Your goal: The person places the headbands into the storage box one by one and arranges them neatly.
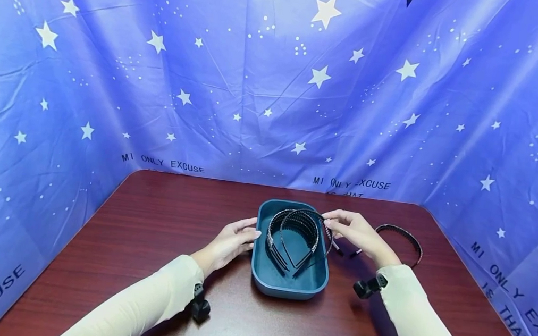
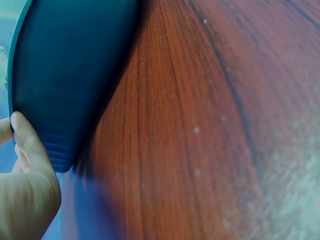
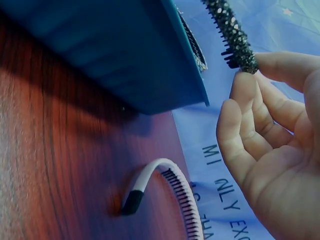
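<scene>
A dark blue-green plastic bin [image 1: 287, 292] stands mid-table. Several dark toothed headbands [image 1: 271, 243] lie nested inside it, some with sparkly surfaces. At the bin's left rim, my left hand [image 1: 231, 242] grips the edge between thumb and fingers. My right hand [image 1: 354, 231] pinches a black glittery headband [image 3: 234, 30] near one end, holding it above the bin's right side. The far part of that headband overlaps the nested ones in the head view. Another headband [image 1: 417, 242] rests on the table beyond my right wrist; the right wrist view shows its pale outside and dark tip.
The reddish-brown wooden table [image 1: 158, 222] carries the bin and the loose headband on the right. Purple-blue cloth [image 1: 243, 80] with stars and lettering hangs behind the table and on both sides. Each wrist wears a small black camera.
</scene>
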Demonstrator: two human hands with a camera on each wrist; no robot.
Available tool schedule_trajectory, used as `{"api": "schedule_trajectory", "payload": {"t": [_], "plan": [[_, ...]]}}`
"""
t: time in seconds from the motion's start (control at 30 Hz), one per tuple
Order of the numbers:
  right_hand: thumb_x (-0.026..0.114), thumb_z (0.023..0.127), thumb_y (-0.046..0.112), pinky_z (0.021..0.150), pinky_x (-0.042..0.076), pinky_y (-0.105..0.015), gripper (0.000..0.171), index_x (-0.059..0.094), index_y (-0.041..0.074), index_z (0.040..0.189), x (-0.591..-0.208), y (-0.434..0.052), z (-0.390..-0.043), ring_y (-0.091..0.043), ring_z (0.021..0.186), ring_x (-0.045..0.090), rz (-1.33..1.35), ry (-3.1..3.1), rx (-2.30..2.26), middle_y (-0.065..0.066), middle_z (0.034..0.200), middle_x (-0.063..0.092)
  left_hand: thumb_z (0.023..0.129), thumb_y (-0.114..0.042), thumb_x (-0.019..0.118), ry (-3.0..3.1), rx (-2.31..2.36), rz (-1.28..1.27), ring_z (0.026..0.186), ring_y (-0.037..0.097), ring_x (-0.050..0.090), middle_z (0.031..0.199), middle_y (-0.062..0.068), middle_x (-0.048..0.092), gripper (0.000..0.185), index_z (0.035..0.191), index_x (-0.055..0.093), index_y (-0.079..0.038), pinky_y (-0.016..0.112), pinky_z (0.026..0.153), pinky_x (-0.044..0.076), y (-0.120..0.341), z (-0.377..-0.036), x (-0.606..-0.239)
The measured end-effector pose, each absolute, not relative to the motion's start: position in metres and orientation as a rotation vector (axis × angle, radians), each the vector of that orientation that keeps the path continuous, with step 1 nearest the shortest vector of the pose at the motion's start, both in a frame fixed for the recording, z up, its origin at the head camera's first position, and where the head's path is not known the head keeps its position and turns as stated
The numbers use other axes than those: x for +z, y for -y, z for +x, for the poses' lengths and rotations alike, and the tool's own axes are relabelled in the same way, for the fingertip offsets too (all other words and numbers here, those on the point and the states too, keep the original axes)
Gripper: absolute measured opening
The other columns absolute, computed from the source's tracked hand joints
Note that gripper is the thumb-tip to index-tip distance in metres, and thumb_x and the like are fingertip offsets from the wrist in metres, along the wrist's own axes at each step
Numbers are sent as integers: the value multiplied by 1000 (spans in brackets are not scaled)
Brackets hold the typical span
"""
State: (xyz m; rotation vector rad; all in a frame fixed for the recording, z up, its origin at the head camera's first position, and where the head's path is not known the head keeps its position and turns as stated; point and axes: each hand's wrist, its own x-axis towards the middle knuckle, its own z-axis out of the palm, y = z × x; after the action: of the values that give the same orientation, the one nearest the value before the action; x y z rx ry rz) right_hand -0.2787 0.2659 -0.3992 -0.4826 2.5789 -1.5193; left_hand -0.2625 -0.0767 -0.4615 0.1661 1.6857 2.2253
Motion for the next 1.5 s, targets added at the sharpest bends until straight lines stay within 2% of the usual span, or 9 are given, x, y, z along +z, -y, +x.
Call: {"api": "schedule_trajectory", "payload": {"t": [0.3,0.53,0.67,0.77,0.9,1.5], "plan": [[66,99,31,84,55,-51,35,69,9,126,-395,-250,-289,-24,84,67,-491,-2653,-1387,-9,103,72,96,-2,64,-1664,2241,170,95,14,62,112,9,63,58,149,43,0,21,76,54,76,-263,-462],[66,98,29,73,53,-37,30,71,12,123,-388,-237,-295,-31,84,63,-475,-2726,-1267,-6,96,70,96,-2,64,-1670,2239,163,93,14,62,108,4,63,57,149,42,0,20,75,54,77,-262,-461],[67,98,28,71,50,-32,29,73,12,121,-385,-231,-299,-26,85,64,-487,-2750,-1246,-6,101,72,96,-2,64,-1672,2241,156,93,14,62,110,6,62,56,149,44,0,20,74,54,77,-262,-461],[67,97,27,77,52,-33,27,73,13,119,-385,-228,-301,-18,87,65,-492,-2756,-1245,-6,105,73,96,-2,64,-1673,2238,157,94,13,62,115,10,62,56,149,44,-1,20,75,54,76,-262,-460],[67,97,25,81,54,-35,24,74,14,117,-386,-226,-304,-17,90,67,-486,-2757,-1243,-4,105,73,96,-3,64,-1678,2226,158,96,14,62,119,13,60,56,149,44,-2,21,76,54,76,-261,-459],[67,96,21,73,54,-36,23,74,10,115,-392,-225,-310,-17,82,65,-502,-2770,-1233,-5,97,73,97,-4,64,-1673,2225,147,90,11,62,118,13,60,57,149,43,-2,20,75,53,76,-260,-459]]}}
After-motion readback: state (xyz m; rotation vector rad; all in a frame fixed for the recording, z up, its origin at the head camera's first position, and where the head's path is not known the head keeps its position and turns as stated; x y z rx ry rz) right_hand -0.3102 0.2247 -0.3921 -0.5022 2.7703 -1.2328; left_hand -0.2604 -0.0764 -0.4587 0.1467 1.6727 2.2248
